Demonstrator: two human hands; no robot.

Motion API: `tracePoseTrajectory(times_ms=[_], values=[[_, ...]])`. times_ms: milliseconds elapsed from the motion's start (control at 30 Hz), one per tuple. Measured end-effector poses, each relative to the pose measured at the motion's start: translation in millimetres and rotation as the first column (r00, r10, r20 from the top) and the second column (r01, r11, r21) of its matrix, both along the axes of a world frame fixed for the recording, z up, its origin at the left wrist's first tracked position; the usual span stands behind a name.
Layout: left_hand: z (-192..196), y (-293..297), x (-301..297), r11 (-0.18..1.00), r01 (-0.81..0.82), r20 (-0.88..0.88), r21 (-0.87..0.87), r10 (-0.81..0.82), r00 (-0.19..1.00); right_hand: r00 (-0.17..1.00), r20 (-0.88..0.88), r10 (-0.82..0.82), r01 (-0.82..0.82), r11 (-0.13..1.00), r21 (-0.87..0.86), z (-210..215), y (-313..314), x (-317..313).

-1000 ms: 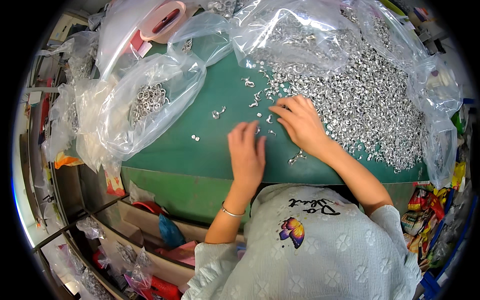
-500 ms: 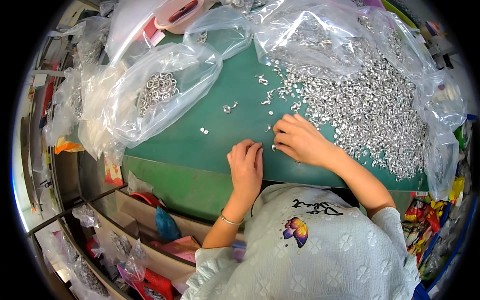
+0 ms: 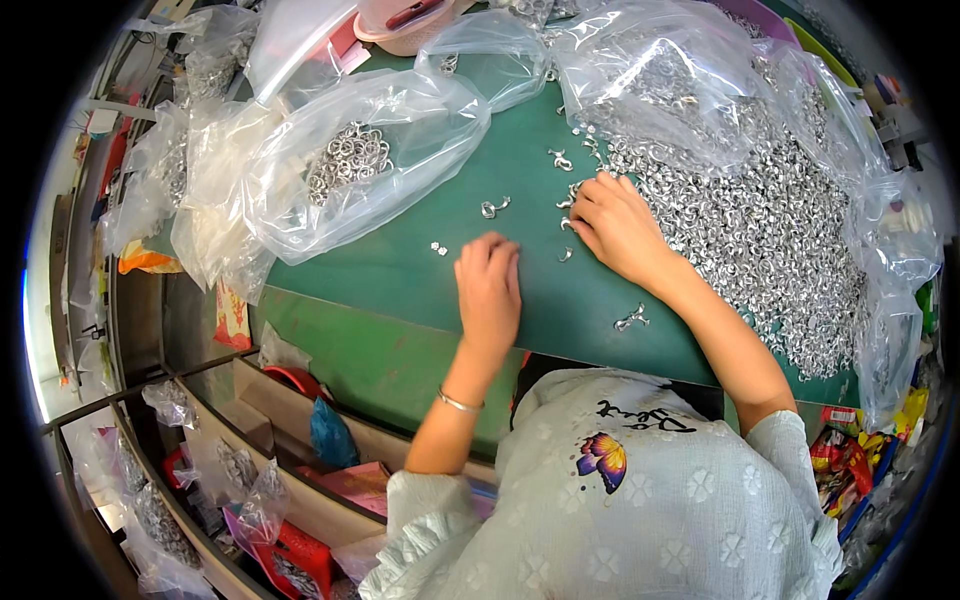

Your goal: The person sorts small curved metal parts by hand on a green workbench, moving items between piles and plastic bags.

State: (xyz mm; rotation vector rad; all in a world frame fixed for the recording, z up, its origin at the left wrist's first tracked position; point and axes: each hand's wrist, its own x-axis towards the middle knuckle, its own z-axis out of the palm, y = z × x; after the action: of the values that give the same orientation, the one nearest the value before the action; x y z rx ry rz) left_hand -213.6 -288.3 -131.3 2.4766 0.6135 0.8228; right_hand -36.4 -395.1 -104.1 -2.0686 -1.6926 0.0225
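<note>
My right hand (image 3: 617,228) reaches to the left edge of a large heap of small silvery curved metal pieces (image 3: 760,220). Its bent fingers are down among a few loose pieces; what they pinch is hidden. My left hand (image 3: 487,295) hovers over the green tabletop with fingers bunched and fingertips blurred, so anything in them cannot be made out. Beyond it lie two tiny bright bits (image 3: 439,248) and a small joined metal piece (image 3: 495,207). Another small cluster of metal pieces (image 3: 631,318) rests near the front edge, beside my right forearm.
A clear plastic bag (image 3: 420,160) holding metal rings (image 3: 350,160) lies at the left of the green table (image 3: 400,285). More clear bags (image 3: 650,70) cover the heap's far side. A pink bowl (image 3: 400,40) stands at the back. Open drawers (image 3: 250,425) with bagged parts sit lower left.
My right hand has moved forward to the loose pieces at the heap's edge, exposing a metal cluster near the table front. My left hand has moved forward slightly. The whole view has shifted.
</note>
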Motion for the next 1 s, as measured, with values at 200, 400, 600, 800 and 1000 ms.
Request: tracePoseTrajectory(times_ms=[200,400,600,800,1000], values=[[10,34,22,0.996,-0.01,-0.072,0.09,0.016,0.997,0.997,0.03,-0.072,0.074,0.997,-0.04,8,-18,8],[-2,36,35,0.953,0.028,-0.274,0.3,0.058,0.96,0.997,-0.063,-0.05,0.059,0.988,0.141,11,-2,2],[5,38,26,0.996,0.051,-0.123,-0.071,-0.059,0.991,0.999,0.034,0.035,-0.035,0.999,-0.002,-2,9,5],[16,14,18,0.982,0.076,-0.145,0.175,-0.05,0.988,0.974,-0.226,0.009,0.006,0.998,0.063,6,1,26],[12,-20,27,0.964,0.259,-0.119,-0.059,-0.264,0.957,0.997,-0.039,-0.068,0.072,0.992,0.103,-19,36,35]])
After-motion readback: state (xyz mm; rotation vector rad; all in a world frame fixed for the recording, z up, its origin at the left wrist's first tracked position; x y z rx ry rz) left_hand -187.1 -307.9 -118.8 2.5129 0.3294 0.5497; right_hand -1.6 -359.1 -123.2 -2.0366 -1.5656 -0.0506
